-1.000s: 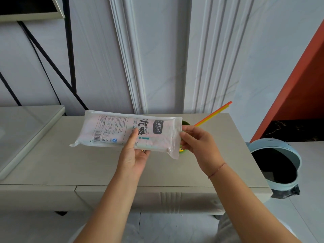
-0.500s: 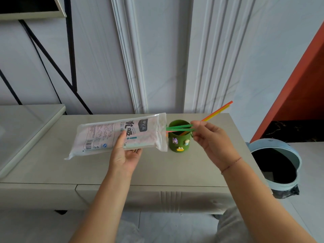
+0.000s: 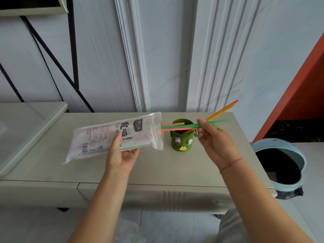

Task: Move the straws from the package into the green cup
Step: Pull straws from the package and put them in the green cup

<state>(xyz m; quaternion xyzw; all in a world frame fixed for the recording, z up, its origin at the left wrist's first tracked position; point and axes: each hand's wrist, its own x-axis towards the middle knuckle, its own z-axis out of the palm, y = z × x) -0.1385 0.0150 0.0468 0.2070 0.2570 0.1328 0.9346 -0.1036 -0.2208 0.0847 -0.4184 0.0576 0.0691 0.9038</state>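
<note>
My left hand (image 3: 121, 155) holds the white straw package (image 3: 112, 135) from below, its open end pointing right and tilted up. My right hand (image 3: 212, 137) pinches green straws (image 3: 178, 127) that stretch level from the package mouth across the top of the green cup (image 3: 182, 137). Pink straws (image 3: 172, 124) also stick out of the package mouth, one above and one below the green ones. The cup stands on the table and carries small cartoon stickers. An orange and a yellow straw (image 3: 222, 110) lean out of the cup toward the upper right.
The pale table (image 3: 157, 169) has a drawer front along its near edge. A light blue bin (image 3: 280, 163) with a dark liner stands on the floor at the right. A lower glass-topped surface (image 3: 26, 123) adjoins the table at the left. The wall is close behind.
My right hand has drawn the green straws farther right out of the package, over the cup. The package has moved left, uncovering the cup, and tilted up at its open end.
</note>
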